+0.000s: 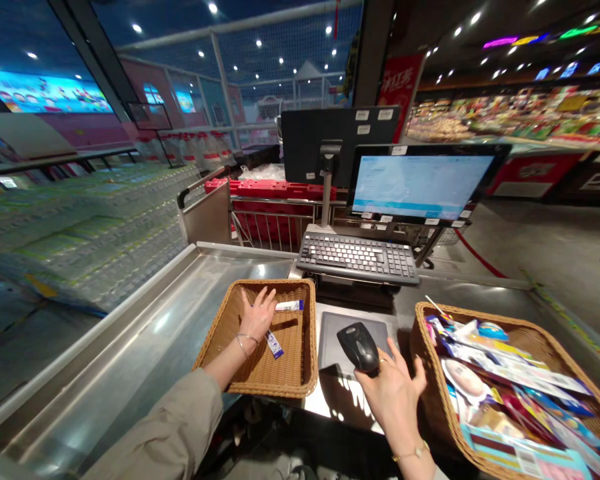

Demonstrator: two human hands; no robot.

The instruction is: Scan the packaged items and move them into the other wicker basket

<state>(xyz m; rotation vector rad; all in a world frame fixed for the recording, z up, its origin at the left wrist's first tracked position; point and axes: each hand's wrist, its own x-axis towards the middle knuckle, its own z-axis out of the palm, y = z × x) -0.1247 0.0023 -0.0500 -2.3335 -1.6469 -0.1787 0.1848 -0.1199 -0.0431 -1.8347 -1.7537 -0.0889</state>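
Observation:
My left hand [257, 317] reaches into the left wicker basket [307, 373], fingers spread and flat over the bottom, holding nothing. Two small blue-and-white tubes lie by it: one [289, 305] just right of the fingertips, another [275, 345] beside the wrist. My right hand [393, 390] rests with its fingertips on the back of a black handheld scanner [359, 345], which lies on a dark grey pad [330, 333]; the fingers are loosely spread, not wrapped round it. The right wicker basket [420, 347] next to that hand is full of several packaged goods.
A keyboard [357, 257] sits behind the pad, under a lit till screen [420, 185] and a second black monitor [325, 143]. The steel counter [145, 347] runs left. A metal trolley with red crates [270, 210] stands behind; shop shelves lie beyond.

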